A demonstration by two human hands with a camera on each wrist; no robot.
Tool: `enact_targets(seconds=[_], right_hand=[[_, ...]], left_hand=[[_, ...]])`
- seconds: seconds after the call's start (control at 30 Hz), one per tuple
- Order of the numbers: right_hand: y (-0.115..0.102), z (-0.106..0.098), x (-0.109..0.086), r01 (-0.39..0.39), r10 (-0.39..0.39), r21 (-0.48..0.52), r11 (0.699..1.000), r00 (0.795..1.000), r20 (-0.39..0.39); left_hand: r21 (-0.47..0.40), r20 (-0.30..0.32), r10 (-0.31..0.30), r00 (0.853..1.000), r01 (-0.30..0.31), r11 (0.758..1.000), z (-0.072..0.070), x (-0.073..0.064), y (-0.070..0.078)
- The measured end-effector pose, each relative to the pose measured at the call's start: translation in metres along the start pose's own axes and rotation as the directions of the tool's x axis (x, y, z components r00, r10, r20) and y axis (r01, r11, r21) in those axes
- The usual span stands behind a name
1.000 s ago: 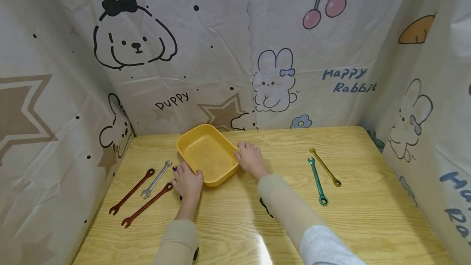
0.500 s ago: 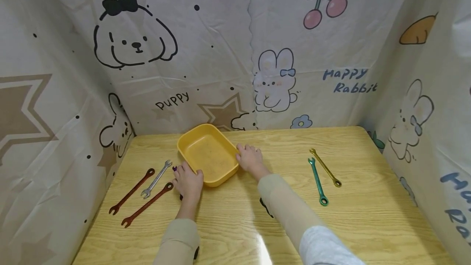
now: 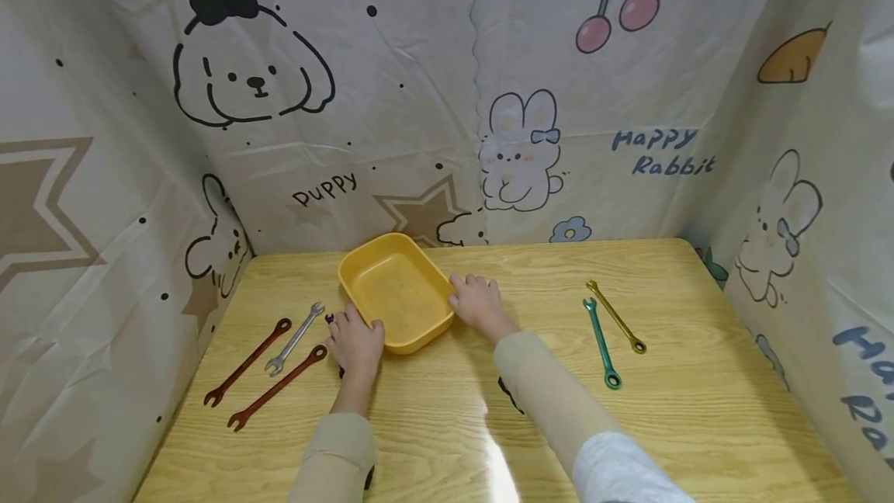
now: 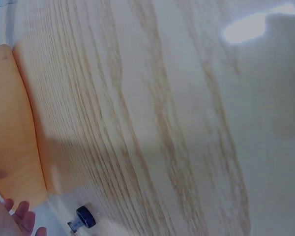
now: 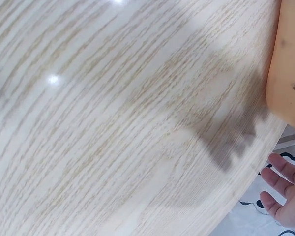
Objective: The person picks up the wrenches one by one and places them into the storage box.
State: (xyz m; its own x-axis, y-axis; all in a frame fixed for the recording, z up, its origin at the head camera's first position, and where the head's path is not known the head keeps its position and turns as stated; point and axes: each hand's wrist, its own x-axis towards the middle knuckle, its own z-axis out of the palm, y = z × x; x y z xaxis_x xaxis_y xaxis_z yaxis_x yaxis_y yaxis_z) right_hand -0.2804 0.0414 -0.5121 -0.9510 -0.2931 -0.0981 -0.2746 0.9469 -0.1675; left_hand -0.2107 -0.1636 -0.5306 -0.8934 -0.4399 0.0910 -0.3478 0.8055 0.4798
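A yellow rectangular plastic bin (image 3: 400, 293), with nothing in it, stands askew at the back of the table between both hands. The left hand (image 3: 356, 340) lies at its near left side, thumb by the rim and fingers reaching forward along the outside. At the right side, the right hand (image 3: 478, 303) touches the bin near its corner. In the right wrist view its fingers (image 5: 278, 169) look relaxed and spread. A small purple wrench end (image 3: 330, 318) peeks out by the left fingertips; the rest is hidden. The left wrist view shows a dark round end (image 4: 86, 217) beyond the bin.
Left of the bin lie two red-brown wrenches (image 3: 247, 363) and a silver wrench (image 3: 295, 340). A green wrench (image 3: 602, 344) and a gold wrench (image 3: 616, 317) lie on the right. Printed cloth (image 3: 419, 99) walls off the back and sides of the wood-grain table (image 3: 447, 425).
The bin has shifted very slightly to the right, and the right hand and sleeve with it. The head view has drifted a little. Both hands stay beside the bin; the visible wrenches stay put.
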Motion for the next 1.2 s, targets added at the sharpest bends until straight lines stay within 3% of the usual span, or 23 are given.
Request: enact_targets(seconds=[0.33, 0.7, 1.2], right_hand=[[0.005, 0.002, -0.004, 0.035, -0.034, 0.006, 0.999, 0.999, -0.039], [0.009, 0.001, -0.013, 0.045, -0.045, 0.015, 0.999, 0.999, -0.015], [0.014, 0.005, -0.029, 0.07, -0.066, 0.048, 0.996, 0.995, -0.071]], left_hand=[[-0.006, 0.031, 0.02, 0.999, -0.019, 1.0, -0.001, 0.0, 0.0], [-0.001, 0.065, 0.045, 0.997, -0.045, 0.999, -0.001, 0.002, -0.001], [0.023, 0.098, 0.08, 0.992, -0.082, 0.996, 0.0, 0.003, 0.001]])
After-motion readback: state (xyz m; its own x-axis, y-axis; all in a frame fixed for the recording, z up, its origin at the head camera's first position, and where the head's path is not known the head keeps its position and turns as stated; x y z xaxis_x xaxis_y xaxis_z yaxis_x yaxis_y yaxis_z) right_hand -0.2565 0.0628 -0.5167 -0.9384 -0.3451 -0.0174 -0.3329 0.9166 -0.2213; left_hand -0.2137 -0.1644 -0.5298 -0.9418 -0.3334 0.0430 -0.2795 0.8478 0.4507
